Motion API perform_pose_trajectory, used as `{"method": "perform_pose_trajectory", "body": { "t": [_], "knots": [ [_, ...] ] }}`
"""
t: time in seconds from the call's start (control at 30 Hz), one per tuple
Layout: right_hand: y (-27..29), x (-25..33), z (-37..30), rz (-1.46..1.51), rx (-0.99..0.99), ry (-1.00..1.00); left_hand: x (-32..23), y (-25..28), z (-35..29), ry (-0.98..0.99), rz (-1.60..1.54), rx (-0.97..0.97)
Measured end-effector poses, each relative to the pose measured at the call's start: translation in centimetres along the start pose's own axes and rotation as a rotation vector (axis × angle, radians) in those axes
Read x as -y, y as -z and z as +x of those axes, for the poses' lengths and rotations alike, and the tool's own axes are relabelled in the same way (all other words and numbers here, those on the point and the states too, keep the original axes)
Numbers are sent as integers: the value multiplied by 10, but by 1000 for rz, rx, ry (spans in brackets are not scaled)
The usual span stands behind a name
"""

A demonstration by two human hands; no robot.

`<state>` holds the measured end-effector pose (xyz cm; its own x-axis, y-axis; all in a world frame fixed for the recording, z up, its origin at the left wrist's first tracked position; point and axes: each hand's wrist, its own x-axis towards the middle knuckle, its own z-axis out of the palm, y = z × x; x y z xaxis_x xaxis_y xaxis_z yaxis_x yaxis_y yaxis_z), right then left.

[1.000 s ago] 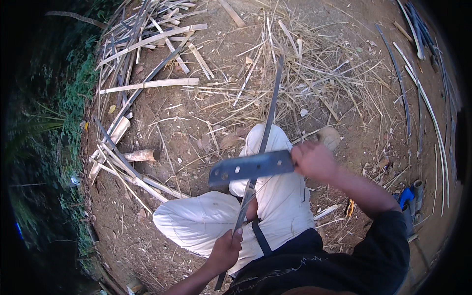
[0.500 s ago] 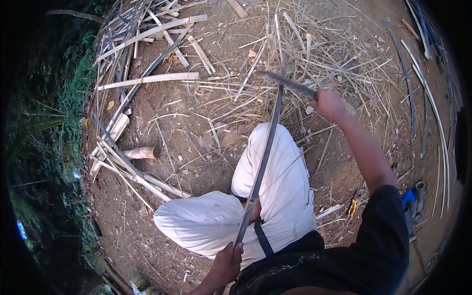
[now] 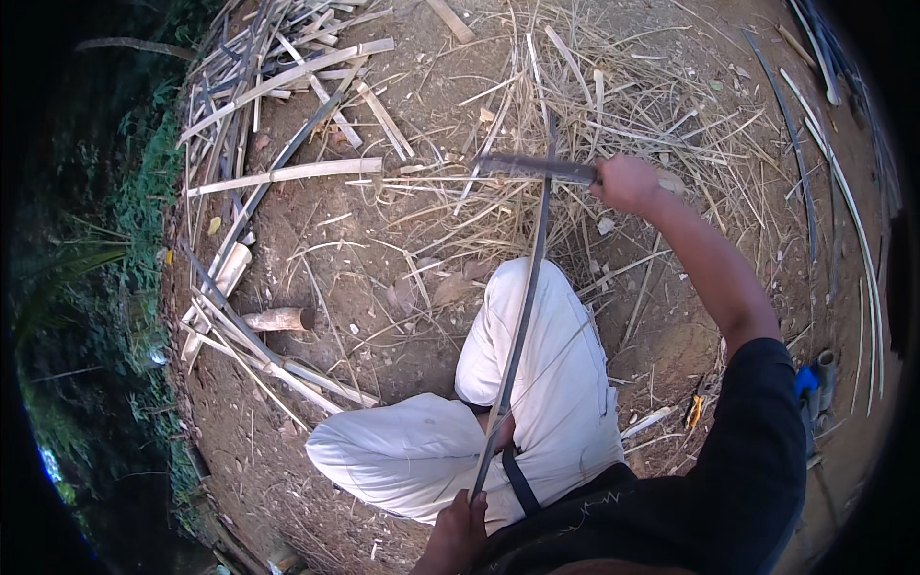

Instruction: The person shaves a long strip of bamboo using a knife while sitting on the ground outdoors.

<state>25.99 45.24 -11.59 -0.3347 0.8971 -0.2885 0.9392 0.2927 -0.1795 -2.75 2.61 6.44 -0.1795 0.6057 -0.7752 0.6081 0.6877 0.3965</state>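
A long dark bamboo strip (image 3: 522, 331) runs from my lap up over my raised knee to the ground litter ahead. My left hand (image 3: 458, 527) is closed around its near end, close to my waist. My right hand (image 3: 628, 184) grips the handle of a machete (image 3: 541, 170), whose dark blade points left and lies across the far part of the strip. The blade is slightly smeared by motion. Whether its edge bites into the strip, I cannot tell.
Thin shavings (image 3: 652, 125) cover the ground ahead. Split bamboo slats (image 3: 287, 91) lie heaped at far left, near a short cut log (image 3: 278, 319). Long strips (image 3: 834, 182) lie at right. Yellow-handled pliers (image 3: 694, 407) and a blue object (image 3: 807, 381) rest beside my right arm.
The machete has swung to a more level angle across the strip, its handle shifting slightly left and up. My left hand has moved a little right and down with the strip.
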Motion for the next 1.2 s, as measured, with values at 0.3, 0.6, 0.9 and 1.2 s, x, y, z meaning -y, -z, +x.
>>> {"method": "perform_pose_trajectory", "body": {
  "t": [0.3,0.6,0.9,1.2],
  "knots": [
    [-14,-41,52,101,-6,-239,-2,15,7,120,16,75],
    [-23,-50,63,178,-49,-404,14,26,19,89,-122,200],
    [-16,7,-2,44,23,-152,17,23,19,233,-457,404],
    [-36,27,-12,121,-90,-120,27,33,28,217,-997,704]
  ]
}}
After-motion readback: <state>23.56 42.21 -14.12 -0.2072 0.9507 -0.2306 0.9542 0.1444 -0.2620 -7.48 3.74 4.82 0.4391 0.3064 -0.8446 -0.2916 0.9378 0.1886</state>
